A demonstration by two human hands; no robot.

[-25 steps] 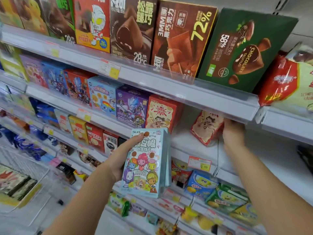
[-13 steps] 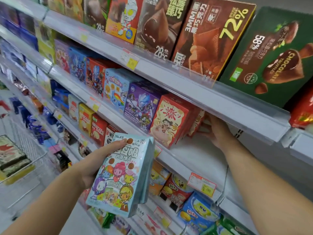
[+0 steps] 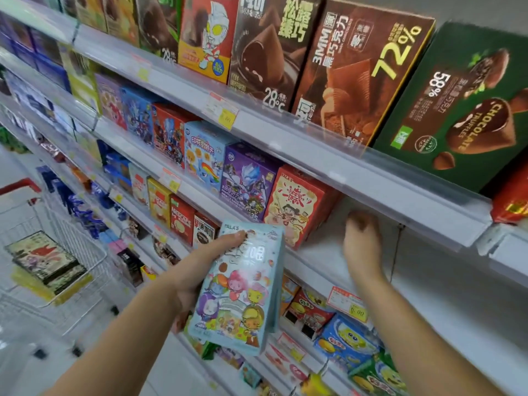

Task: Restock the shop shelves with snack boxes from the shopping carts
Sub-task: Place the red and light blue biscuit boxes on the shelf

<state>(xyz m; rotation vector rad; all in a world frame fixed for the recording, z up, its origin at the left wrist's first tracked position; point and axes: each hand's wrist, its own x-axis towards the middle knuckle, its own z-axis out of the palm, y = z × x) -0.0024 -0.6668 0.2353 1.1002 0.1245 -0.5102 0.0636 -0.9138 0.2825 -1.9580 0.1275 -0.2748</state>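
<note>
The left hand (image 3: pixel 197 272) grips a pale blue snack box (image 3: pixel 243 295) printed with cartoon figures, held upright and slightly tilted in the air in front of the shelves, touching none of them. The thumb lies across the upper front of the box; the other fingers are hidden behind it, curled round its back. Glare washes out the lettering on the box's upper half.

The right hand (image 3: pixel 361 244) reaches onto a bare white stretch of the middle shelf (image 3: pixel 423 270), just right of a red-and-cream box (image 3: pixel 294 204) that ends a row beside a purple box (image 3: pixel 245 181). This hand is seen from the back and smeared by motion blur, so I cannot tell whether its fingers are straight or curled; nothing shows in them.

On the top shelf stand large chocolate boxes, a brown 72% box (image 3: pixel 363 70) and a green truffle box (image 3: pixel 457 110), the latter cut off at the right edge. A price tag (image 3: pixel 350 304) hangs on the rail below the right wrist.

At far left a wire shopping cart (image 3: pixel 83 247) with a red handle holds a stack of flat boxes (image 3: pixel 45 261), blurred and hard to read. The lower shelves' packets are partly hidden by both forearms
</note>
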